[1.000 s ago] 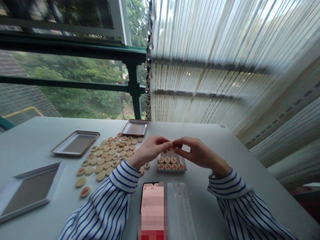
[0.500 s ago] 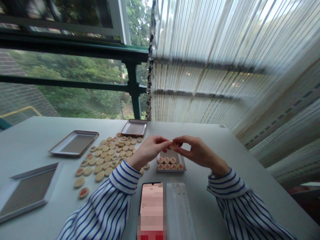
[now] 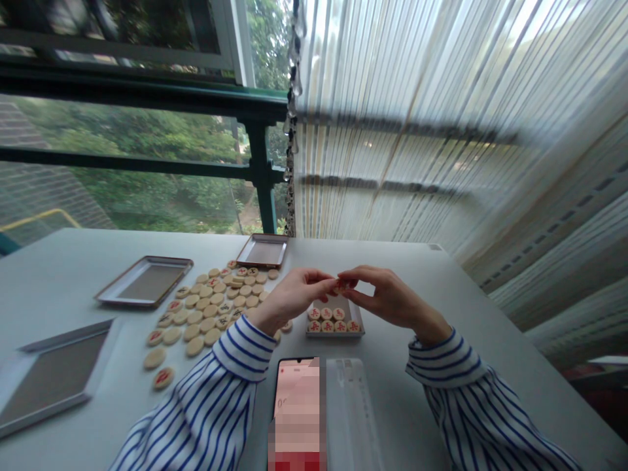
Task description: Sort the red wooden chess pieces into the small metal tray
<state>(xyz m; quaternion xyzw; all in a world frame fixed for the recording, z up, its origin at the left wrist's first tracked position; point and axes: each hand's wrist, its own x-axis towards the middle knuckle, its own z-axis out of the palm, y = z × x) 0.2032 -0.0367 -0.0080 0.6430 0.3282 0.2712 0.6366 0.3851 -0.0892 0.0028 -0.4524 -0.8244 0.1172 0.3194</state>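
so your left hand [image 3: 289, 294] and right hand [image 3: 387, 297] cover most of that little disc [image 3: 340, 286], can't make out its character tbh. They also hide the far end of the small box [image 3: 335, 334], and your left sleeve [image 3: 196, 405] blocks some loose discs [image 3: 195, 347]. Phone [image 3: 297, 399] is part pixelated and cut off at the bottom, left tray [image 3: 53, 373] gets clipped too

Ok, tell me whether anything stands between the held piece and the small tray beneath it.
Nothing visible does: the piece, between the left hand and right hand, appears above the tray; seven pieces sit in its near part.
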